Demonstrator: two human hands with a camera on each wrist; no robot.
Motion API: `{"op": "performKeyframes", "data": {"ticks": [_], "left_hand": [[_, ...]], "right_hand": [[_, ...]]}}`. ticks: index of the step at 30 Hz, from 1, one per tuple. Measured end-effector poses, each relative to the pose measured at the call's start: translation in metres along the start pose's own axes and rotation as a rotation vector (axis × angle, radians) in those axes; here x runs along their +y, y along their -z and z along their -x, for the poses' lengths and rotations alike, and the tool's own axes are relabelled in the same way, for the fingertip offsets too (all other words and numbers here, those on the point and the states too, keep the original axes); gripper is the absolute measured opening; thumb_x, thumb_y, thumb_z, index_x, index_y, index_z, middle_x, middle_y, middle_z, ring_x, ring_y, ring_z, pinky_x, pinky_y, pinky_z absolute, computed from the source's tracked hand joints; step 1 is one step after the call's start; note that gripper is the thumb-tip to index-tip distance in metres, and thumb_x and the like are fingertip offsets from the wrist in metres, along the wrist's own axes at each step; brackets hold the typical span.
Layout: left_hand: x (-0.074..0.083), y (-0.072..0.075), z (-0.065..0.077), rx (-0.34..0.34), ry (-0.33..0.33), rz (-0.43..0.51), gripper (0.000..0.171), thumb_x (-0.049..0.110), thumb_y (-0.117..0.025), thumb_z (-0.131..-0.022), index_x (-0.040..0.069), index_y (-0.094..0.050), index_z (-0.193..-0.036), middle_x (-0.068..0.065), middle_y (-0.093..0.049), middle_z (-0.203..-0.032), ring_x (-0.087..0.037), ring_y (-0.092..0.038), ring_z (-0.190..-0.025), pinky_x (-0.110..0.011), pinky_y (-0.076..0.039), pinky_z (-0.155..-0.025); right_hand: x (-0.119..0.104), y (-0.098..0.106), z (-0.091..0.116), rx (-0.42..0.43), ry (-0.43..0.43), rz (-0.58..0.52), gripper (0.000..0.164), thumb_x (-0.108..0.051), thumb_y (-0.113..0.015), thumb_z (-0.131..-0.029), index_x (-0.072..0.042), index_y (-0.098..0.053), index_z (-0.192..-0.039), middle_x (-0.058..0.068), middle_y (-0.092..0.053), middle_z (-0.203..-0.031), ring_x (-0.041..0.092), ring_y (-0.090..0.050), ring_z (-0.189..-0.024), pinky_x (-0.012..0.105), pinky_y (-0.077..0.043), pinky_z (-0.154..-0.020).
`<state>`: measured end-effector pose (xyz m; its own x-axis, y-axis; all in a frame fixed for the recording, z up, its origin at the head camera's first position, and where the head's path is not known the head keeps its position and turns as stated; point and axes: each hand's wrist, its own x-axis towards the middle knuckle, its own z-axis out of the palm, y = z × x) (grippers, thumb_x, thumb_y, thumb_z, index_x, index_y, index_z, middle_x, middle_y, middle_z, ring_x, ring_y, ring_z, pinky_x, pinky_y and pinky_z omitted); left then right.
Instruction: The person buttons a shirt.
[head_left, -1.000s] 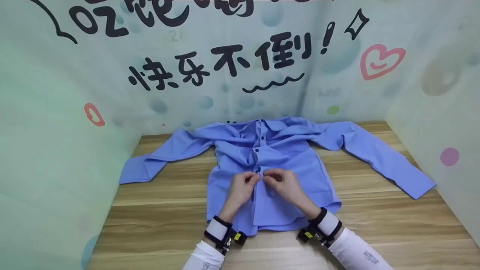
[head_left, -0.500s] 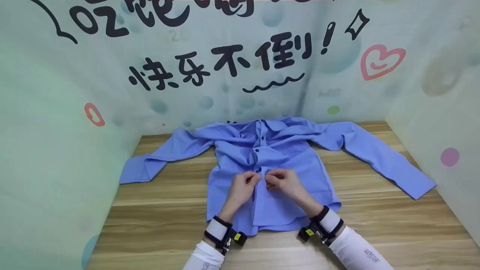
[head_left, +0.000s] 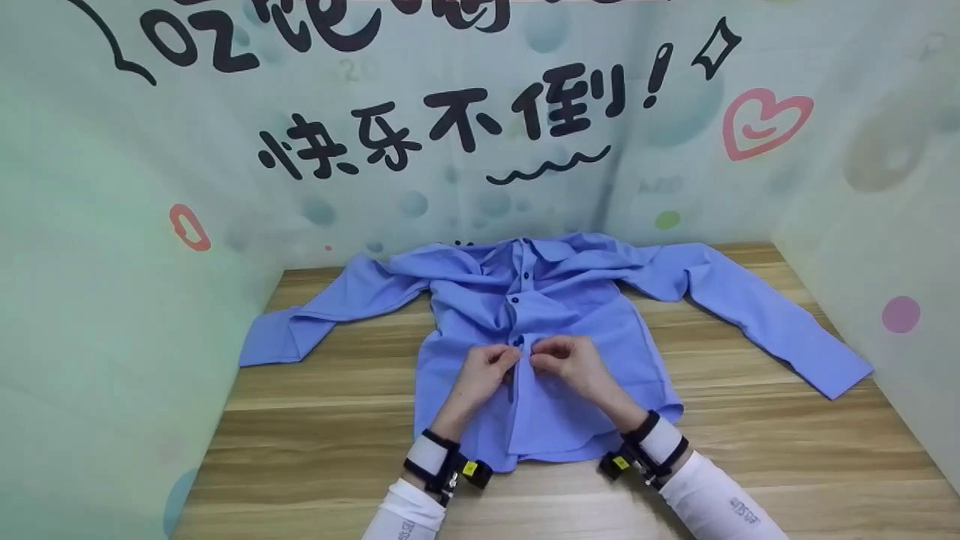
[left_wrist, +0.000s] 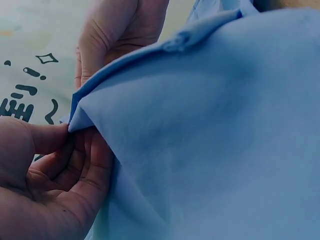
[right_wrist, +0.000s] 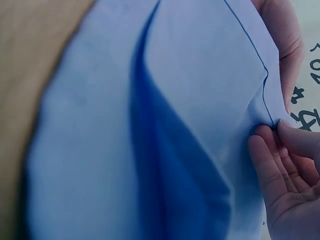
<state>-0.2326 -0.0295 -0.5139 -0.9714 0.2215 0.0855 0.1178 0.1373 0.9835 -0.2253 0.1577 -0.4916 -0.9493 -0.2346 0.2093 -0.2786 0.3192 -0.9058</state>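
A blue long-sleeved shirt [head_left: 577, 424] lies front up, its collar toward the back wall. Dark buttons [head_left: 514, 299] run down the front strip. At the middle of that strip, my left hand [head_left: 480, 375] pinches the shirt's front edge between thumb and fingertips; in the left wrist view the cloth [left_wrist: 200, 130] is drawn up to a point there. Just to its right, my right hand [head_left: 576, 369] pinches the overlapping front edge, its thumb and fingers [right_wrist: 272, 170] on the stitched border in the right wrist view. Whatever lies between the cloth layers at the fingertips is hidden.
The wooden table [head_left: 315, 450] carries the shirt, whose sleeves [head_left: 780, 330] spread out to both sides. A printed cloth backdrop [head_left: 450, 202] with black writing closes off the back, and pale panels [head_left: 97, 337] stand left and right.
My right hand has shifted slightly to the right, widening the gap between the two hands. The left forearm has moved a little left. The shirt lies almost as before.
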Motion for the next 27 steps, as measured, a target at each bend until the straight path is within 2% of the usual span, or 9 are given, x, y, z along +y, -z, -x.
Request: {"op": "performKeyframes", "data": {"ticks": [4, 7, 11, 14, 18, 21, 27], "left_hand": [[0.001, 0.000, 0.000, -0.012, 0.008, 0.007, 0.027, 0.004, -0.057, -0.103, -0.017, -0.067, -0.090, -0.002, -0.061, -0.075, -0.013, -0.055, -0.067, -0.027, -0.048, -0.063], [0.002, 0.000, 0.001, -0.016, 0.018, 0.020, 0.026, 0.008, -0.060, -0.102, -0.014, -0.071, -0.096, -0.002, -0.065, -0.080, -0.010, -0.058, -0.069, -0.026, -0.051, -0.065], [0.002, 0.002, 0.002, -0.031, 0.044, 0.051, 0.026, 0.012, -0.062, -0.102, -0.011, -0.073, -0.106, -0.009, -0.073, -0.092, -0.008, -0.063, -0.073, -0.029, -0.057, -0.071], [0.001, 0.002, 0.001, -0.037, 0.046, 0.047, 0.026, 0.012, -0.063, -0.101, -0.011, -0.074, -0.107, -0.011, -0.074, -0.093, -0.007, -0.064, -0.073, -0.029, -0.058, -0.071], [0.002, -0.001, 0.002, -0.032, 0.011, 0.010, 0.023, 0.010, -0.064, -0.101, -0.009, -0.075, -0.101, -0.008, -0.072, -0.084, -0.007, -0.062, -0.069, -0.025, -0.055, -0.067], [0.003, -0.003, 0.003, -0.029, -0.031, -0.046, 0.021, 0.010, -0.065, -0.101, -0.007, -0.076, -0.096, -0.008, -0.072, -0.082, -0.008, -0.062, -0.068, -0.025, -0.055, -0.065], [0.002, -0.007, 0.004, -0.033, -0.094, -0.112, 0.019, 0.011, -0.067, -0.099, -0.005, -0.078, -0.095, -0.013, -0.074, -0.087, -0.011, -0.066, -0.070, -0.025, -0.056, -0.066]], "right_hand": [[-0.012, 0.004, 0.003, -0.020, -0.019, -0.009, 0.016, 0.003, -0.074, -0.090, 0.013, -0.073, -0.102, 0.023, -0.074, -0.097, 0.023, -0.070, -0.088, 0.020, -0.053, -0.075], [0.002, 0.003, 0.000, -0.045, -0.063, -0.112, 0.019, 0.001, -0.073, -0.091, 0.014, -0.072, -0.106, 0.021, -0.075, -0.099, 0.017, -0.071, -0.087, 0.023, -0.057, -0.078], [0.024, 0.002, -0.005, -0.081, -0.131, -0.249, 0.024, -0.001, -0.073, -0.093, 0.015, -0.070, -0.111, 0.019, -0.075, -0.102, 0.012, -0.072, -0.086, 0.030, -0.059, -0.081], [0.026, 0.003, -0.007, -0.092, -0.182, -0.296, 0.026, -0.008, -0.070, -0.097, 0.014, -0.070, -0.111, 0.015, -0.075, -0.098, 0.014, -0.072, -0.083, 0.032, -0.060, -0.080], [0.022, 0.003, -0.007, -0.070, -0.272, -0.323, 0.034, -0.021, -0.066, -0.102, 0.012, -0.072, -0.106, 0.010, -0.075, -0.089, 0.015, -0.072, -0.075, 0.033, -0.061, -0.076], [0.017, 0.002, -0.007, -0.037, -0.322, -0.309, 0.037, -0.028, -0.069, -0.099, 0.009, -0.074, -0.105, 0.009, -0.075, -0.085, 0.016, -0.072, -0.072, 0.032, -0.061, -0.073], [0.014, 0.000, -0.008, 0.020, -0.367, -0.259, 0.029, -0.023, -0.074, -0.094, 0.005, -0.077, -0.098, 0.008, -0.074, -0.077, 0.015, -0.070, -0.066, 0.032, -0.060, -0.068]]}}
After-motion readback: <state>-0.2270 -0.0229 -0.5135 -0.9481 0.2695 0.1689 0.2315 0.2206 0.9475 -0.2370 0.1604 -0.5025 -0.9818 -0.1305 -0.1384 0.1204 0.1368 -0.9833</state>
